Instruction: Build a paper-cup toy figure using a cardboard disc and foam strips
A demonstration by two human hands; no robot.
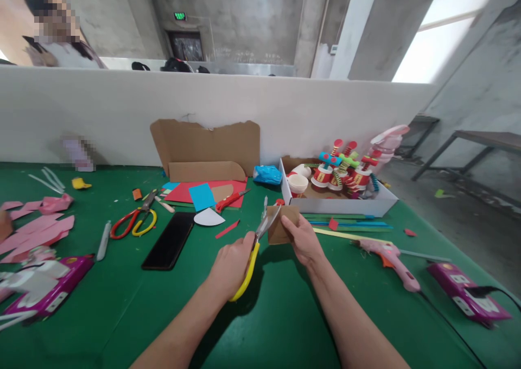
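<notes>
My left hand (pixel 233 267) is closed round the yellow-handled scissors (pixel 249 267), whose blades point up and to the right. Between or against those blades lies the left edge of a small brown cardboard piece (pixel 277 231); the exact contact is hard to make out. My right hand (pixel 303 235) pinches that cardboard at its right side, thumb on the near face. Both hands are raised over the green table (pixel 260 325). Just beyond the cardboard, a small red piece (pixel 280 202) shows.
A white box (pixel 342 206) of paper-cup figures stands at the back right. Nearer are a pink glue gun (pixel 391 258) and a purple power strip (pixel 468 293). Leftward lie a black phone (pixel 170 241), red-and-yellow scissors (pixel 136 217), a red utility knife (pixel 230 199) and pink paper (pixel 38 236).
</notes>
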